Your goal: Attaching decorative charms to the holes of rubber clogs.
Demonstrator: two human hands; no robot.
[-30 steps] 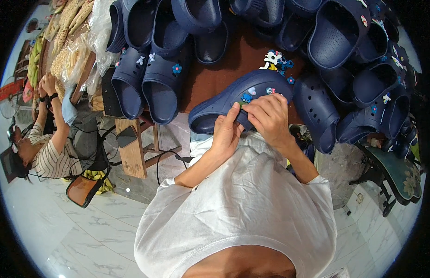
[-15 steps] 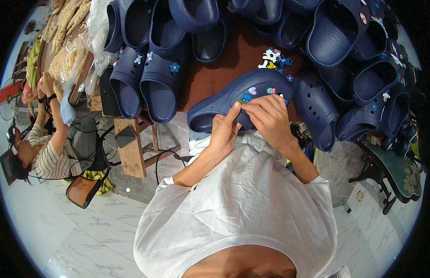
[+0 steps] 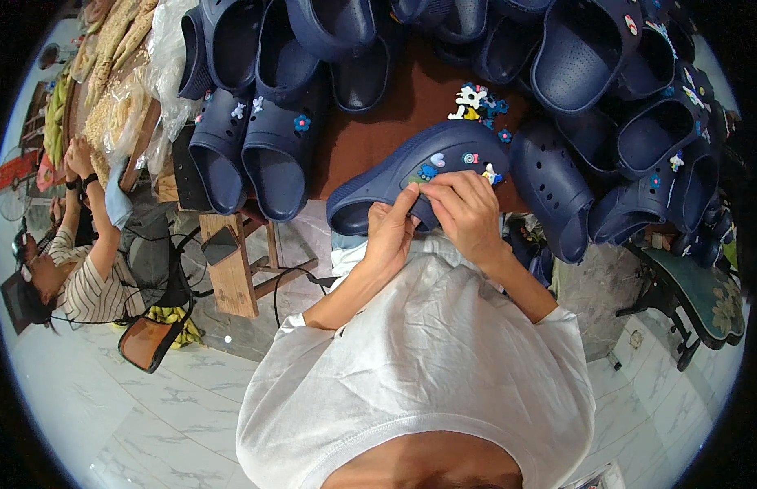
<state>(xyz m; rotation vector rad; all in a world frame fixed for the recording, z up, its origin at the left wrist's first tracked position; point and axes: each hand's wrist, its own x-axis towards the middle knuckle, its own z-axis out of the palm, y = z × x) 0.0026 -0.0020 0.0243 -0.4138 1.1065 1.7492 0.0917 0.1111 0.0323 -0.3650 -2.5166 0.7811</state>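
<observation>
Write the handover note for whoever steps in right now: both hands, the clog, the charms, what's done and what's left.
Left hand: grips the near side of the navy clog, steadying it at the table edge.
Right hand: fingertips pressing on the clog's upper, beside the fitted charms.
Loose charms: small pile on the brown table just beyond the clog.
Done: several charms sit on this clog's upper.
Left: whatever the fingers are pressing is hidden; check it is seated. Many navy clogs lie around, a few already with charms.

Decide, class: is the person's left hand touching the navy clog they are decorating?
Touching. The head view shows the left hand with its fingers pressed on the side of the navy clog, no gap visible.
</observation>
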